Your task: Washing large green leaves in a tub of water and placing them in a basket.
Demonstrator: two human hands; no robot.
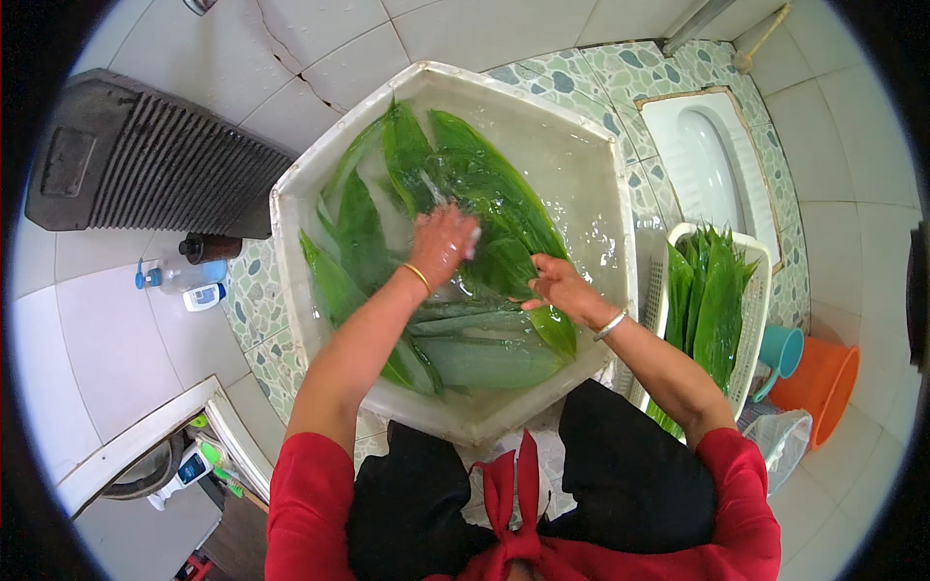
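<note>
Long green leaves (363, 228) lie in water in a white many-sided basin (291, 320) in front of me. My right hand (565, 289) pinches the edge of a broad wet green leaf (523, 208) at the basin's right. Over the same leaf, near the middle, is my left hand (444, 242), its fingers curled and blurred by motion. A pale patch shows at its fingers, too blurred to name. Splashing water surrounds it. More leaves (484, 360) lie under the water on the near side.
A white plastic basket (759, 310) of upright leaves (719, 300) stands right of the basin. Beyond it is a squat toilet (712, 155). An orange bucket (833, 387) and teal pitcher (781, 351) sit at the right. A dark washboard (165, 160) and bottles (181, 278) are left.
</note>
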